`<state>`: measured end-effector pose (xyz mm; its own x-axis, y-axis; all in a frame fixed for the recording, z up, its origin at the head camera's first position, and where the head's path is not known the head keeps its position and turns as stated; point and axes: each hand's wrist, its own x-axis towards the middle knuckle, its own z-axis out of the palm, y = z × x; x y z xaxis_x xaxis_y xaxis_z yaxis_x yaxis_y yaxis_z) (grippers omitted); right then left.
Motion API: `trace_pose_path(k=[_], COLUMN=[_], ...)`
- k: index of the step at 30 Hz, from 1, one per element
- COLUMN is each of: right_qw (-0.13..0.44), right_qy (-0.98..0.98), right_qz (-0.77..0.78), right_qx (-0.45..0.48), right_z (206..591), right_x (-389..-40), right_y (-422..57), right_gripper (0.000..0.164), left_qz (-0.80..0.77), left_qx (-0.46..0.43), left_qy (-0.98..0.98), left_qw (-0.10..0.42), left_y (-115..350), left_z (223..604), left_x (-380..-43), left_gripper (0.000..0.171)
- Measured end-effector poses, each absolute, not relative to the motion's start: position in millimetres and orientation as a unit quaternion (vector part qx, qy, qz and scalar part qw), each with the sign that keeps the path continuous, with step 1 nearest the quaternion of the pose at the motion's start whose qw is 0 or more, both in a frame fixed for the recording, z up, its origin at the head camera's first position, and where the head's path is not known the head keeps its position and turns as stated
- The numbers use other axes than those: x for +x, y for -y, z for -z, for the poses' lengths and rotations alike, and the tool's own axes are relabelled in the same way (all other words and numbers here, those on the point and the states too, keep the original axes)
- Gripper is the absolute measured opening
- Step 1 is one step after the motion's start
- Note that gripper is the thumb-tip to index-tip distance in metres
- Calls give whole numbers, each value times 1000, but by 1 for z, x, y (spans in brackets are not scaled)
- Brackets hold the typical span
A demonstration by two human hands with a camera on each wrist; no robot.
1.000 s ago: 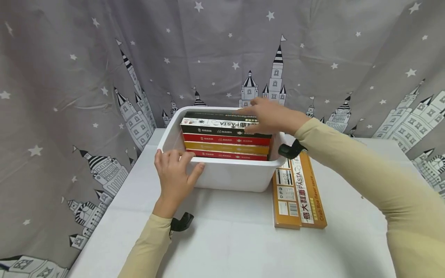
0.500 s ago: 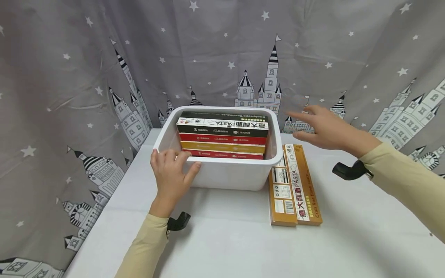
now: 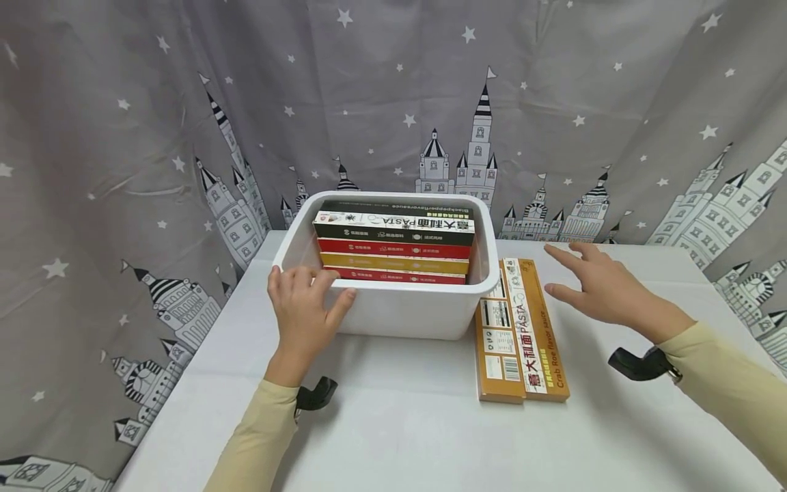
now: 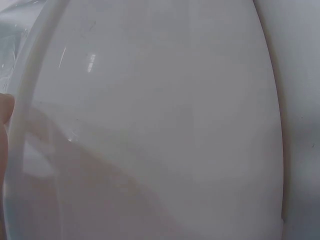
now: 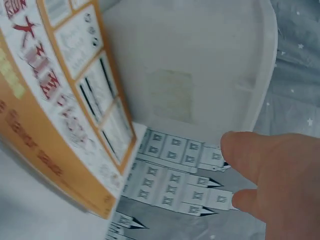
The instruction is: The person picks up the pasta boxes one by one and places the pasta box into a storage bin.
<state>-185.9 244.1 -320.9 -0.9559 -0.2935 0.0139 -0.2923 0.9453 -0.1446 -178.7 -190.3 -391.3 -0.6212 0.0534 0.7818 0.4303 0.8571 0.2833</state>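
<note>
A white plastic bin stands towards the back of the table, packed with a row of pasta boxes in black, red and yellow. My left hand grips its front rim near the left corner, fingers over the edge and thumb on the outside. The left wrist view is filled by the bin's wall, with a fingertip at the rim. Orange pasta boxes lie flat against each other, right of the bin. Just to their right, my right hand hovers with fingers spread and holds nothing.
The white table extends in front of the bin. A grey curtain printed with stars and castles hangs right behind the table. Black wrist cameras sit on both forearms.
My right hand has left the boxes in the bin, moving right and then down beside the orange boxes. The left hand keeps its grip on the rim.
</note>
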Motion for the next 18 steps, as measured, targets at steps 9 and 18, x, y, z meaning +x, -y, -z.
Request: trace_pose_path(k=[9, 18], right_qw=[16, 38], right_qy=[-990, -985], right_qz=[91, 138], right_qx=[-108, -91], right_z=[360, 398], right_x=[-167, -151], right_y=[-240, -227], right_gripper=[74, 73], left_qz=[233, 229], left_qx=[-137, -139], left_qy=[874, 872], left_qw=[405, 410], left_y=[190, 190], left_z=[391, 392], left_x=[-178, -179], left_gripper=[78, 77])
